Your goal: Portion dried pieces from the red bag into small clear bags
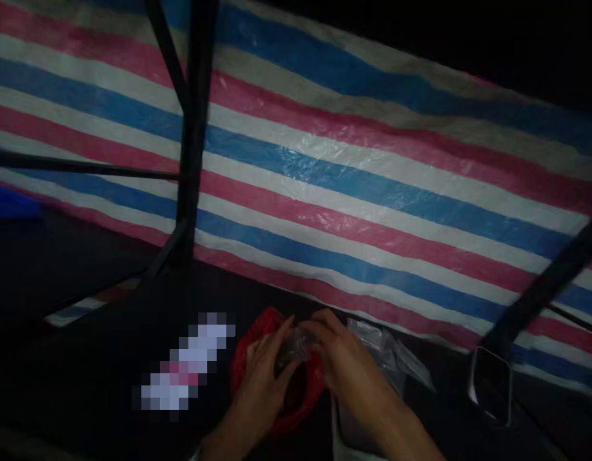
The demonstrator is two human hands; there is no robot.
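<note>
A red plastic bag (257, 333) lies on a dark surface at the bottom centre. Both my hands are over its mouth. My left hand (263, 374) has its fingers curled round a small clear plastic wrapper (296, 346) held above the red bag. My right hand (346, 365) pinches the same clear wrapper from the right side. What is inside the wrapper is too dark to make out.
A clear plastic bag (389, 358) lies just right of my hands. A striped red, white and blue tarp (353, 186) hangs behind. Black metal poles (193, 134) stand at the left, and another pole (541, 294) slants at the right. A phone-like object (491, 384) sits at the right.
</note>
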